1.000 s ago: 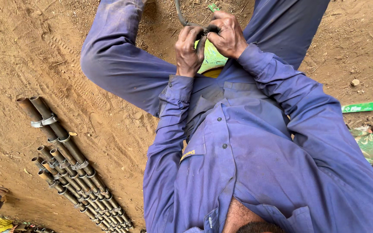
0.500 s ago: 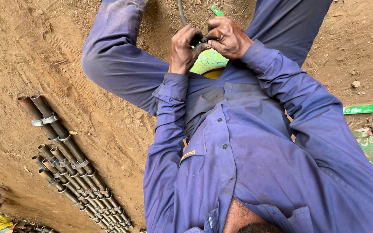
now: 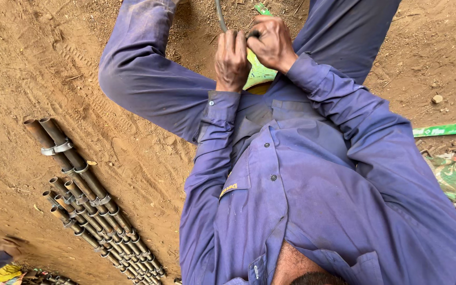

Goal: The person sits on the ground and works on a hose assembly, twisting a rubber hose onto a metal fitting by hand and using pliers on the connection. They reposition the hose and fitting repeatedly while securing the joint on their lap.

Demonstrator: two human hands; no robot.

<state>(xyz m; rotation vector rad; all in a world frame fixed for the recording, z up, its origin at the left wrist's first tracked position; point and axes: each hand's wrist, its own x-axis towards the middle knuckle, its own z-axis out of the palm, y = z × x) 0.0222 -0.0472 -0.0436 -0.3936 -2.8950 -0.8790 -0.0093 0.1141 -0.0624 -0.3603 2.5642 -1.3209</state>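
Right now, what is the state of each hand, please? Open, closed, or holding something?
Left hand: closed around the dark hose.
Right hand: closed, gripping the same hose's end; a yellow-green piece lies just under both hands.

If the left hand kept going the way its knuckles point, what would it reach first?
Probably the dark hose that the left hand already grips, then bare dirt between the knees; depth is unclear.

Pipes [image 3: 88,198] left of the person; carton [image 3: 439,130], perhaps litter [image 3: 455,179], right.
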